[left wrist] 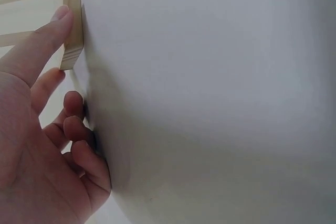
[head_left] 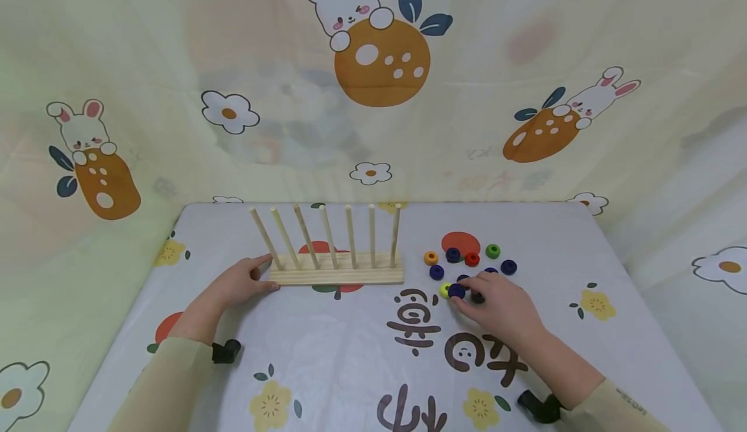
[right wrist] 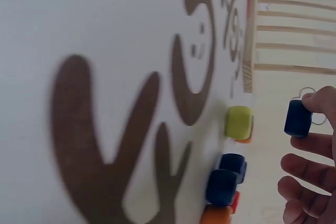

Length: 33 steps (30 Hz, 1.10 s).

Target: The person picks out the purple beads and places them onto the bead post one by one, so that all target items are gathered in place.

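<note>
At the left end of a wooden peg rack (head_left: 335, 277), my left hand (head_left: 240, 281) holds the base's corner. In the left wrist view the thumb (left wrist: 48, 34) presses the base's long edge; the other fingers bend near the tabletop. Several upright pegs stand on the rack, with no beads on them. My right hand (head_left: 503, 305) pinches a dark blue bead (right wrist: 298, 118) between thumb and index finger, lifted off the table in the right wrist view. Close by it lies a yellow-green bead (right wrist: 239, 123). The hand partly hides other beads behind it.
Loose beads lie right of the rack: an orange bead (head_left: 430, 258), a red bead (head_left: 471, 259), a green bead (head_left: 493, 251) and several blue ones, including a blue bead (head_left: 509, 267) at the right. A printed cloth (head_left: 338, 367) covers the table; a patterned curtain (head_left: 455, 153) hangs behind.
</note>
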Tool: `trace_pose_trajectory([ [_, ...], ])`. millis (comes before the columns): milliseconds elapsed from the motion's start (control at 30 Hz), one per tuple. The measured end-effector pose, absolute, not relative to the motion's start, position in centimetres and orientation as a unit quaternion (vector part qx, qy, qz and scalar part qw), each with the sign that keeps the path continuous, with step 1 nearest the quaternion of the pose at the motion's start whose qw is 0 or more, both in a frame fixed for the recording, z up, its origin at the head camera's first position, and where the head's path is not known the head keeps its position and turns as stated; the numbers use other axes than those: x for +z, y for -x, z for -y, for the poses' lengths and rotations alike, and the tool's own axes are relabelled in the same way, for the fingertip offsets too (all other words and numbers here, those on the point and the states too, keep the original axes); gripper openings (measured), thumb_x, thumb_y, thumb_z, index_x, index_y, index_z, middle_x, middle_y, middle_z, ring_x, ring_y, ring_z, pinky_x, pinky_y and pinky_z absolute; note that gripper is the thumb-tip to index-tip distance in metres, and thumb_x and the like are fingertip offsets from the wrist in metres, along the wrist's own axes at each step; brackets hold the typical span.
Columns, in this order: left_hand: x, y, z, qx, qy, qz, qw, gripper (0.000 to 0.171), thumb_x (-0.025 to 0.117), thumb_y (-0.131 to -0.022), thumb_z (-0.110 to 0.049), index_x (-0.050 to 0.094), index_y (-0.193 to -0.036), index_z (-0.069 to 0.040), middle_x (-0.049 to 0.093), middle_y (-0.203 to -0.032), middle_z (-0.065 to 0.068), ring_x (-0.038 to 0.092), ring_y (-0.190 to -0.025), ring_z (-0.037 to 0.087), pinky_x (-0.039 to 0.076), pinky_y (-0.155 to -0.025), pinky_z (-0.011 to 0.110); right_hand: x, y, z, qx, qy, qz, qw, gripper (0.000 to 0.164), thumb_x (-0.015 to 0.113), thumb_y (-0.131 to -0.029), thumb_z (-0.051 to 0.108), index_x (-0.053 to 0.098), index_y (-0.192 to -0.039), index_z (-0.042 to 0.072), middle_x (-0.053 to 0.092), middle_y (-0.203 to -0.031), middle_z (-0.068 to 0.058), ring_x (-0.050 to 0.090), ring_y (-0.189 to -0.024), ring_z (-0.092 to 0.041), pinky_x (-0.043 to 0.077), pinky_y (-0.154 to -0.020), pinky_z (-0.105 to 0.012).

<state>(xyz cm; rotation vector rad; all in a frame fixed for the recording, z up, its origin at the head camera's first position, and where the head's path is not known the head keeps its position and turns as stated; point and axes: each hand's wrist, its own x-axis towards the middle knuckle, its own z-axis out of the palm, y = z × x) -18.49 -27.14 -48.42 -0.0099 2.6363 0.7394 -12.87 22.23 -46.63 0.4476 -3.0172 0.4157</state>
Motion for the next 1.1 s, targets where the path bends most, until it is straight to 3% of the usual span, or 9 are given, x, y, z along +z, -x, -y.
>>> trace_pose_trajectory([
  [267,-48.6,18.6,27.3,0.269,0.0,-0.942,0.2,0.084,0.077,-0.086,-0.039,0.037,-0.153,-0.009,0.045,-0.09,0.009,0.044,-0.084,0.023,0.034,-0.07,0.038,-45.0,13.5,-21.5,0.149,-0.14,0.978,0.046,0.043,0.075,-0.087,0.041,0.073,-0.116,0.009,0.069,-0.114,-0.014,0.061,-0.108,-0.035,0.05,-0.087,-0.053],
  [433,-48.7,18.6,27.4,0.275,-0.001,-0.941,0.198,0.085,0.078,-0.085,-0.039,0.038,-0.153,-0.009,0.045,-0.089,0.009,0.044,-0.084,0.023,0.034,-0.07,0.038,-43.6,13.9,-20.6,0.168,-0.123,0.977,0.044,0.045,0.073,-0.088,0.042,0.072,-0.118,0.009,0.067,-0.115,-0.015,0.061,-0.105,-0.033,0.051,-0.085,-0.051],
  [667,-49.0,18.7,27.7,0.274,-0.007,-0.941,0.197,0.085,0.078,-0.085,-0.04,0.037,-0.153,-0.008,0.045,-0.087,0.008,0.043,-0.081,0.022,0.033,-0.069,0.036,-41.6,14.8,-18.9,0.192,-0.119,0.973,0.045,0.043,0.07,-0.09,0.045,0.071,-0.119,0.012,0.067,-0.103,-0.007,0.06,-0.091,-0.025,0.051,-0.075,-0.044],
  [1100,-48.8,18.8,27.5,0.28,0.004,-0.938,0.206,0.086,0.078,-0.085,-0.04,0.036,-0.154,-0.01,0.044,-0.088,0.009,0.043,-0.082,0.023,0.033,-0.07,0.037,-37.7,17.0,-15.8,0.232,-0.138,0.96,0.074,0.045,0.067,-0.092,0.042,0.069,-0.123,0.009,0.067,-0.1,-0.007,0.058,-0.088,-0.025,0.049,-0.076,-0.042],
])
